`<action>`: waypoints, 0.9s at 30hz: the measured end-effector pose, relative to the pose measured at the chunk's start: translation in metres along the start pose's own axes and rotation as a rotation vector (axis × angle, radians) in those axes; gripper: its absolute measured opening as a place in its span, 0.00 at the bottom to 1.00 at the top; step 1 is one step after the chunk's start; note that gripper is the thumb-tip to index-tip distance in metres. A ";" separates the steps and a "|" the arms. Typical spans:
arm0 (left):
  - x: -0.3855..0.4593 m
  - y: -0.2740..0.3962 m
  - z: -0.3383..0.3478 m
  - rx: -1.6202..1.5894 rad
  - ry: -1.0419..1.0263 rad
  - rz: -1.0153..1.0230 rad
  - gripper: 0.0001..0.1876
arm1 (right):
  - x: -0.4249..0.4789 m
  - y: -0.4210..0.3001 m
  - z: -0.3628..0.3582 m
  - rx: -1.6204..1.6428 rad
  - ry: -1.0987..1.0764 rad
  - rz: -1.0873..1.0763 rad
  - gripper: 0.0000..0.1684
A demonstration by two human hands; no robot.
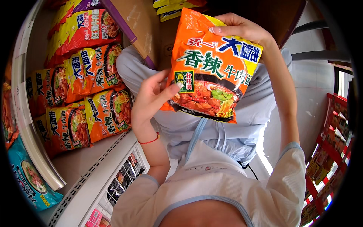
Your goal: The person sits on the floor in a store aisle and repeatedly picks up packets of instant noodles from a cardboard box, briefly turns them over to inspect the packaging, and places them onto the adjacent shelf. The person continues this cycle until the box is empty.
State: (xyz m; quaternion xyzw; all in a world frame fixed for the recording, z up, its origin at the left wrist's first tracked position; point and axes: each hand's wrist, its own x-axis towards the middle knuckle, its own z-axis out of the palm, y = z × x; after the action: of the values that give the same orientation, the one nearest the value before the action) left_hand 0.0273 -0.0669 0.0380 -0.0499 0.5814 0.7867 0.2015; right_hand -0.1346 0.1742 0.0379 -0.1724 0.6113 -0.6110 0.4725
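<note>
Between my two hands, over my lap, is an orange and yellow packet of instant noodles (210,68) with a bowl of beef noodles printed on its front. My left hand (156,95) grips its lower left side, thumb on the front. Fingers of my right hand (238,28) hold the upper right edge, the thumb lying over the front. Behind the packet, an open cardboard box (141,25) stands at my knees, partly hidden. More yellow packets (175,10) lie stacked in it near the top of the view.
To the left, a store shelf (68,167) carries several orange noodle packets (71,124) and red ones (85,31). Its curved price rail (21,85) rims the far left, near a blue packet (34,181). A wire grid (124,176) is below. Red display racks (326,142) stand right.
</note>
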 end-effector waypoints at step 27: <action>-0.003 -0.009 -0.021 -0.078 -0.069 0.002 0.20 | -0.007 0.007 -0.016 0.069 0.221 -0.154 0.21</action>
State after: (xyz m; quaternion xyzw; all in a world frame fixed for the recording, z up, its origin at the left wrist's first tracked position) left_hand 0.0300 -0.0850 0.0238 -0.0302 0.5433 0.8100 0.2186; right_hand -0.1413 0.1901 0.0312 -0.1342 0.6232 -0.6815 0.3594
